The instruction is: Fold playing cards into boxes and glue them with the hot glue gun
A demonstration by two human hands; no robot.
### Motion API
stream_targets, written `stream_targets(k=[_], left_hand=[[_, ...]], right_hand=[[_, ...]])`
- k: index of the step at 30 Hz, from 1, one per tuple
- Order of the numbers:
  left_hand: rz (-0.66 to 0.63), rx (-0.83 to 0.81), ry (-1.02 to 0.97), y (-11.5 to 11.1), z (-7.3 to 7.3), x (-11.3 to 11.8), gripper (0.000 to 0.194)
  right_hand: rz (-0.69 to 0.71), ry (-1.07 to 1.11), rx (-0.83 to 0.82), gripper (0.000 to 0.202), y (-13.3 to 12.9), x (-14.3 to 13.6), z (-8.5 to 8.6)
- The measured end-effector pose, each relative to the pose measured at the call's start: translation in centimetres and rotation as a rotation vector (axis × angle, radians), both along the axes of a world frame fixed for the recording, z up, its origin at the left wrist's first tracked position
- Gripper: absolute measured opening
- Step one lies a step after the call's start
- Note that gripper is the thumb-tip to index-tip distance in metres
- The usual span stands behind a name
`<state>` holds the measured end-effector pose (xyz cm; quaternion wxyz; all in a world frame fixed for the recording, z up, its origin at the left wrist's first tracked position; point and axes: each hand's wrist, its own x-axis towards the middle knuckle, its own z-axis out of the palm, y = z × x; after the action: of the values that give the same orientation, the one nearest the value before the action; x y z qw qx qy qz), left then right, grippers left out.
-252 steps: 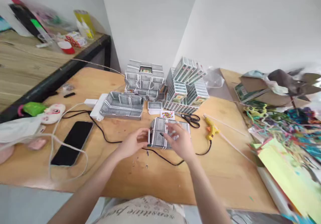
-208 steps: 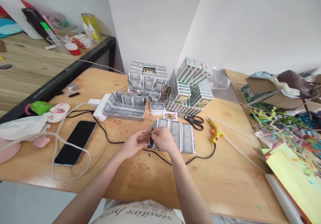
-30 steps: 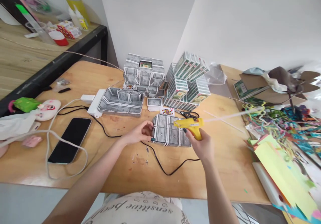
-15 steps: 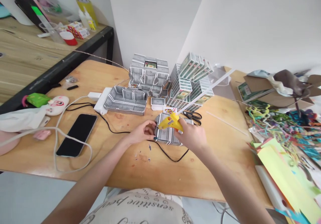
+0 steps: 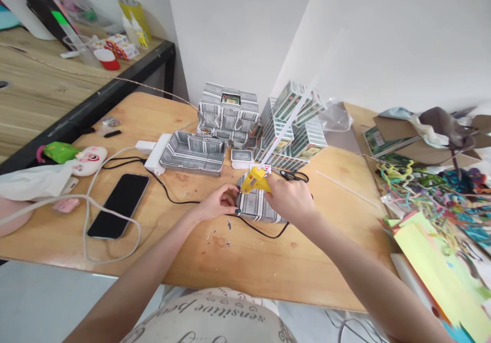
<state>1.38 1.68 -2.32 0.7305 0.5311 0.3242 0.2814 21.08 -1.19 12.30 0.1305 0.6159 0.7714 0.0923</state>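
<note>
In my right hand is a yellow hot glue gun, its nozzle pointing down at the left end of a box made of playing cards. A long clear glue stick sticks up from the back of the gun. My left hand has its fingers curled at that same left end and pinches the edge there; part of the grip is hidden. Just behind the box lie a face-up playing card and black-handled scissors.
Behind stand a larger card-built model, an open card-built tray and stacked card packs. To the left are a phone and a white cable. Coloured pipe cleaners and paper lie to the right.
My right hand has shifted slightly left and up, turning the glue gun so the glue stick stands steeper. My left hand and the card box stay put.
</note>
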Motion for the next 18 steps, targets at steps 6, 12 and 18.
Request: stream_targets(k=[6, 12, 18], left_hand=[[0.011, 0.032, 0.048, -0.42, 0.29, 0.33, 0.067], [0.06, 0.133, 0.162, -0.73, 0.34, 0.68, 0.062], [0.05, 0.164, 0.16, -0.67, 0.4, 0.56, 0.06]], right_hand=[[-0.009, 0.008, -0.024, 0.028, -0.04, 0.16, -0.21], [-0.011, 0.012, -0.019, 0.027, -0.45, 0.47, -0.54], [-0.002, -0.001, 0.012, 0.026, -0.9, 0.25, -0.82]])
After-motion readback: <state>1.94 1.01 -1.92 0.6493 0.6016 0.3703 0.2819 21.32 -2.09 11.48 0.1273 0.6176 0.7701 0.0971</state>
